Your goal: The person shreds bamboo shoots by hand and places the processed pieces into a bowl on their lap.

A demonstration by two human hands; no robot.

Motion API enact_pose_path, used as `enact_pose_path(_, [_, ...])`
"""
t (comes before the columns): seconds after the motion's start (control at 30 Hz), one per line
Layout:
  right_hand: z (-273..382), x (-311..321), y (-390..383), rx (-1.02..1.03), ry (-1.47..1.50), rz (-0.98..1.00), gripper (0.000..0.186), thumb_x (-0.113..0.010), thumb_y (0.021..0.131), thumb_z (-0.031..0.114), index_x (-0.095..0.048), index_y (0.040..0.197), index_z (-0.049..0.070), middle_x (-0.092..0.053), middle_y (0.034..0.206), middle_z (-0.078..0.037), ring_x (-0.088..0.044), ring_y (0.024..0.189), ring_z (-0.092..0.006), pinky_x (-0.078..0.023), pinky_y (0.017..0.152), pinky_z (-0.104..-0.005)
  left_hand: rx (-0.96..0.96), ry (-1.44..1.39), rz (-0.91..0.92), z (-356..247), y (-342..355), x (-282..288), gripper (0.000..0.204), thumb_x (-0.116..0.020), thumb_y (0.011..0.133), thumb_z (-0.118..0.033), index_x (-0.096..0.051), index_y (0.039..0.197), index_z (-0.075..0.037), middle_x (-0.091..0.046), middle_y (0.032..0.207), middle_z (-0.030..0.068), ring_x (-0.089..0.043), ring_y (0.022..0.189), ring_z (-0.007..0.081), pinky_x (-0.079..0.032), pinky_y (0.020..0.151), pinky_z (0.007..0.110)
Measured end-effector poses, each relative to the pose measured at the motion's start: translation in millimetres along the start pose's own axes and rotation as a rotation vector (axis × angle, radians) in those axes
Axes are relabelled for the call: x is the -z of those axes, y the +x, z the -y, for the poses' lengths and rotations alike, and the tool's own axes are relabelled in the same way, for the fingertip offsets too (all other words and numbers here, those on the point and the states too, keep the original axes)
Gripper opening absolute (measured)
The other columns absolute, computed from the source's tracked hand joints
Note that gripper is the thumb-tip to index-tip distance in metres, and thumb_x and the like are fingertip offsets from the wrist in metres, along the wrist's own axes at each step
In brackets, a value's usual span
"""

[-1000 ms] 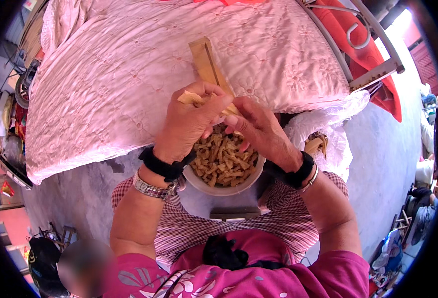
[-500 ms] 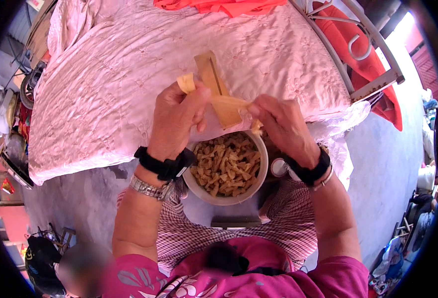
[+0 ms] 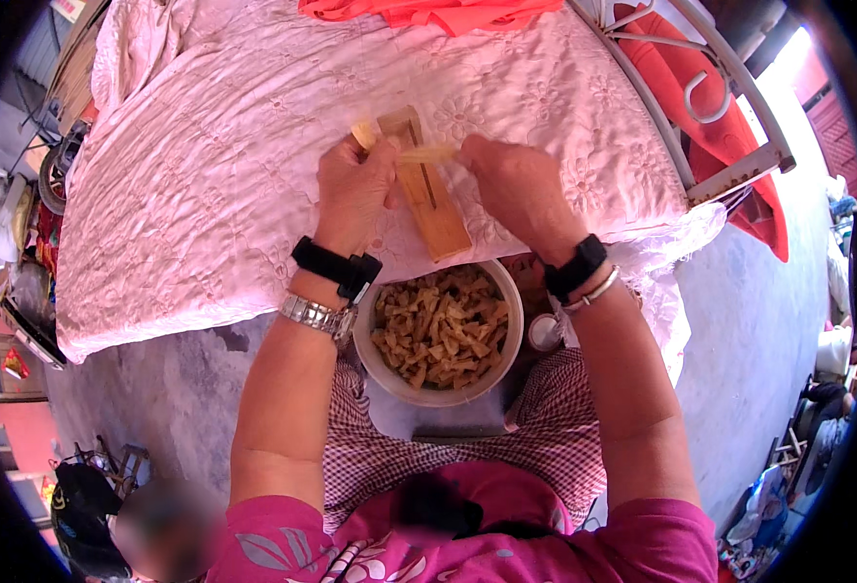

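Note:
A pale yellow strip (image 3: 426,154), slightly blurred, runs between my two hands over the pink bedspread. Closed fingers of my left hand (image 3: 353,189) grip one part, and a short end sticks up beyond them. My right hand (image 3: 525,189) is closed on the other end; its fingertips are partly hidden by the knuckles. Beneath the strip lies a flat wooden board (image 3: 440,222) with a long dark slot, near the bed's edge. Closer to me, a round whitish tub (image 3: 363,350) holds many short yellow-brown pieces (image 3: 438,328) between my knees.
The pink quilted bedspread (image 3: 215,194) spreads ahead, with orange-red cloth (image 3: 438,12) at its far side. A metal bed frame (image 3: 739,165) stands at the right. Beside the tub is a small round white-topped container (image 3: 545,332). Another person's blurred head is at lower left.
Both hands have moved away from me, farther over the bed, with the strip between them. My right hand has turned, and more of the board's near end shows.

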State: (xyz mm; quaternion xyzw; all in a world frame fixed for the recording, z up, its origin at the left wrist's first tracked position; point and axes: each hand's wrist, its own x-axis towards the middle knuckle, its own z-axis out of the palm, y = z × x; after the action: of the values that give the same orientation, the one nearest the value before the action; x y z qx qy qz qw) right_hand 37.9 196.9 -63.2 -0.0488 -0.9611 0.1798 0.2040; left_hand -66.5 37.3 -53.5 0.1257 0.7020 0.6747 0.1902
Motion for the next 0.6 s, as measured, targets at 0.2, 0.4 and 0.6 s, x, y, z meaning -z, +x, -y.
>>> enact_pose_path(0.2, [-5, 3, -13, -0.097, 0.095, 0.063, 0.011, -0.053, 0.088, 0.019, -0.055, 0.088, 0.008, -0.063, 0.073, -0.015, -0.063, 0.071, -0.0350, -0.049, 0.061, -0.0443, 0.165, 0.252, 0.166, 3, -8, 23, 0.030, -0.060, 0.091, -0.026, -0.057, 0.075, -0.001, -0.053, 0.055, 0.0027, -0.046, 0.039, 0.0103, -0.038, 0.037, 0.024])
enact_pose_path(0.4, [52, 22, -53, 0.349, 0.517, -0.093, 0.014, -0.057, 0.078, 0.017, -0.055, 0.090, 0.010, -0.061, 0.082, -0.010, -0.063, 0.076, -0.0283, -0.049, 0.059, -0.0406, 0.198, 0.433, 0.688, -6, -59, 29, 0.026, -0.059, 0.092, -0.026, -0.060, 0.083, -0.002, -0.059, 0.067, 0.0051, -0.055, 0.054, 0.0111, -0.042, 0.046, 0.024])
enact_pose_path(0.6, [93, 8, -90, 0.541, 0.429, 0.016, 0.012, -0.059, 0.076, 0.017, -0.053, 0.085, 0.010, -0.057, 0.080, -0.004, -0.060, 0.071, -0.0219, -0.048, 0.059, -0.0349, 0.528, -0.167, 0.751, 30, -80, 10, 0.033, -0.049, 0.097, -0.030, -0.063, 0.100, 0.000, -0.065, 0.086, 0.0055, -0.059, 0.080, 0.0104, -0.047, 0.071, 0.024])
